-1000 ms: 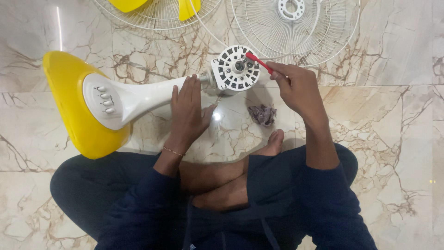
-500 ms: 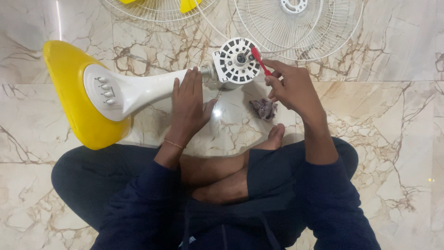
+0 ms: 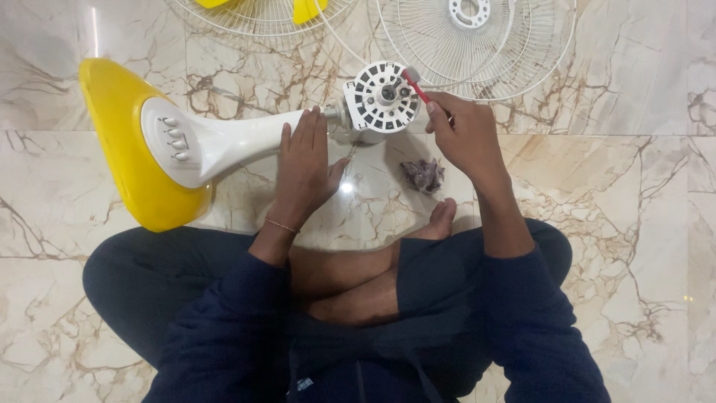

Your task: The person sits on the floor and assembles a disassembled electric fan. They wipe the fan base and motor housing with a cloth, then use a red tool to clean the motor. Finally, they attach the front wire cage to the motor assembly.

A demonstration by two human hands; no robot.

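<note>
While left hand [image 3: 304,168] lies flat & open on fan neck [image 3: 253,138], right hand [image 3: 456,134] pinches red brush [image 3: 416,87]: use short, light strokes w/ bristles inside motor housing [image 3: 381,98] vents just beyond fingertips.

No packages, labels, signs or screens seem visible.

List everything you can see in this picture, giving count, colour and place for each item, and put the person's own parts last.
fan stand: 1, white neck, yellow base, lying on floor, left
motor housing: 1, white, slotted, top centre
brush: 1, red handle, tip at housing
wire grilles: 2, white, top edge
fan blades: yellow, in left grille
cloth: 1, greyish, crumpled, floor centre
floor: marble, cream, brown veins
left hand: flat on neck
right hand: gripping brush
</note>
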